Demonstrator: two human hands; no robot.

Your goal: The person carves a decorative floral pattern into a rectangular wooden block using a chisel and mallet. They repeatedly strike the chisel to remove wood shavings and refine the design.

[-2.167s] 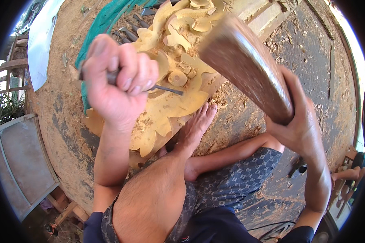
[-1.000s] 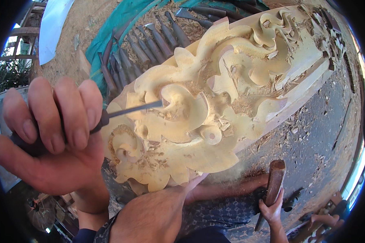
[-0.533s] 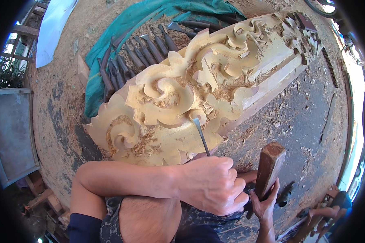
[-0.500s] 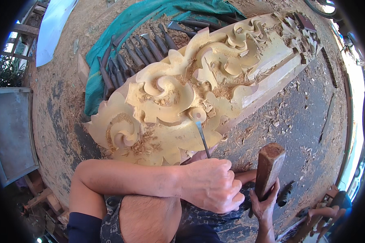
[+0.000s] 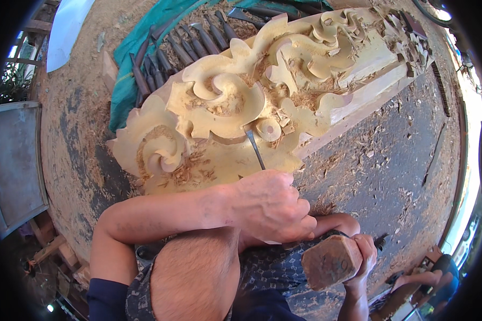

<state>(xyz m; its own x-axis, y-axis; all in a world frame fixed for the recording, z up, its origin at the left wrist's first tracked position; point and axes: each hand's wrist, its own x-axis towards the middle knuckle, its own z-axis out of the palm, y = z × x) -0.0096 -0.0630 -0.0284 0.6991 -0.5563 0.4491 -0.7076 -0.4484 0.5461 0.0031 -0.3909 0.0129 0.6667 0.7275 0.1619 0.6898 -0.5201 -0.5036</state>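
Observation:
A pale wooden panel (image 5: 276,151) with deeply carved scrolls and leaves lies slantwise in front of me. My left hand (image 5: 272,206) is closed in a fist round a chisel (image 5: 256,151); its handle is hidden in the fist. The chisel's tip meets the wood at the lower rim of the middle scroll, just left of a small round boss (image 5: 268,129). Low on the right, my right hand (image 5: 365,257) grips a blocky wooden mallet (image 5: 328,263), apart from the chisel, its worn end face turned up toward me.
Several chisels (image 5: 201,41) lie in a row on a green cloth (image 5: 124,80) beyond the panel. Wood chips (image 5: 377,144) litter the dark floor and the carving's hollows. A grey framed board (image 5: 16,166) stands at left. Part of another person (image 5: 442,281) shows at lower right.
The chisel's tip has shifted left, off the round boss to the scroll's rim beside it. The mallet has swung down and toward me, from upright to end-on. The panel sits higher in view.

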